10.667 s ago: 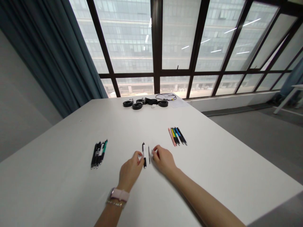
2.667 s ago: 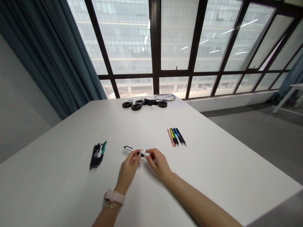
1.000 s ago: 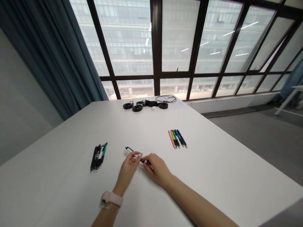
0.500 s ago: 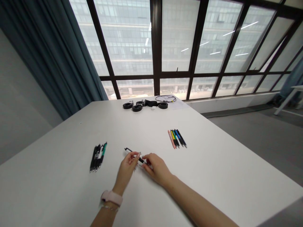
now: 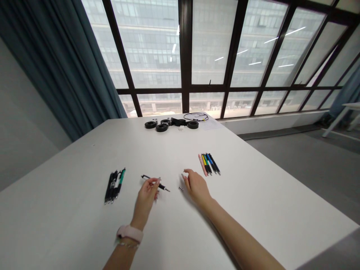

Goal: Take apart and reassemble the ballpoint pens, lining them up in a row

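Note:
My left hand (image 5: 147, 195) pinches a black-and-white pen (image 5: 162, 186) near its middle; its bare metal point faces right. A small silver tip piece (image 5: 180, 188) lies on the white table (image 5: 180, 232), between the pen's point and my right hand (image 5: 196, 187). That hand is just above the tabletop with its fingers apart and holds nothing. Left of my left hand is a row of several pens (image 5: 114, 186), mostly black, with a green one at its right side. Beyond my right hand lies another row of pens (image 5: 209, 164) in pink, yellow, green, blue and black.
Several black tape-like rolls (image 5: 161, 128) sit at the table's far end, with a coiled black cable (image 5: 196, 117) beside them. A blue curtain (image 5: 64, 67) hangs at the left, and windows (image 5: 208, 45) stand behind the table. The table's right edge (image 5: 281, 173) borders grey floor.
My right hand has moved right, off the pen, and its fingers have opened. The small silver piece now lies on the table. My left hand, with the pen, has shifted slightly left.

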`<state>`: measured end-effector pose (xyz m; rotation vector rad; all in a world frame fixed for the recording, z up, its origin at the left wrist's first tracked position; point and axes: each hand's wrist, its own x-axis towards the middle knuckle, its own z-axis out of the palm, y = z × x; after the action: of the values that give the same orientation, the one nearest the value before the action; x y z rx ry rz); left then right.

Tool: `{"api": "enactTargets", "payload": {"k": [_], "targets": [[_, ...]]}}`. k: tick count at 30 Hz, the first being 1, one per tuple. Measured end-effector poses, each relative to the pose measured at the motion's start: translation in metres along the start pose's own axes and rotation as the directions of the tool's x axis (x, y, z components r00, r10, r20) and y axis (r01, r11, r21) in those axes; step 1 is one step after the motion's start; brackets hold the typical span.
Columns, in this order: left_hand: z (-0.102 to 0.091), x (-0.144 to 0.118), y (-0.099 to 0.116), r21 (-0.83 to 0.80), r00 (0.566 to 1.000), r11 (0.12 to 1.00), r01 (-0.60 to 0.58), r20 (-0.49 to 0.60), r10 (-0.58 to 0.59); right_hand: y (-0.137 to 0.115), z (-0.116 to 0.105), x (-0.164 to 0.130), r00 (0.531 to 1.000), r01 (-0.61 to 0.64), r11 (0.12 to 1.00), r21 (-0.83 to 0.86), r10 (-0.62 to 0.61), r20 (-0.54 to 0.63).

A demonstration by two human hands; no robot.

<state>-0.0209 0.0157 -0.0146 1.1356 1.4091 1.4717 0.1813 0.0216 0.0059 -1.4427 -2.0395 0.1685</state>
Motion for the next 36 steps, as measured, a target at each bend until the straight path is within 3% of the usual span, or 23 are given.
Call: {"api": "enactTargets", "payload": {"k": [9,15,23,26,30,36], "targets": [[0.000,-0.001,0.004,0.008,0.999,0.999,0.035,0.014,-0.035,-0.030,0.006,-0.003,0.990,0.092,0.967,-0.239,-0.062,0.130],[0.002,-0.001,0.007,0.028,0.998,0.998,0.051,0.035,-0.052,-0.029,0.006,-0.005,0.984,0.087,0.959,-0.268,-0.040,0.173],[0.000,0.000,0.000,0.052,0.998,0.998,0.040,0.040,-0.042,-0.028,0.009,-0.002,0.951,0.189,0.947,-0.261,-0.110,0.290],[-0.001,0.000,0.000,0.056,0.998,0.997,0.044,0.040,-0.047,-0.027,0.003,-0.002,0.951,0.195,0.964,-0.181,-0.140,0.275],[-0.002,0.000,0.002,0.035,0.999,0.999,0.037,0.028,-0.038,-0.023,-0.002,-0.005,0.972,0.151,0.986,0.075,-0.162,0.168],[-0.002,-0.004,0.010,0.006,1.000,1.000,0.004,-0.028,-0.004,-0.021,0.002,-0.008,0.995,0.027,0.904,0.427,-0.067,0.078]]}}
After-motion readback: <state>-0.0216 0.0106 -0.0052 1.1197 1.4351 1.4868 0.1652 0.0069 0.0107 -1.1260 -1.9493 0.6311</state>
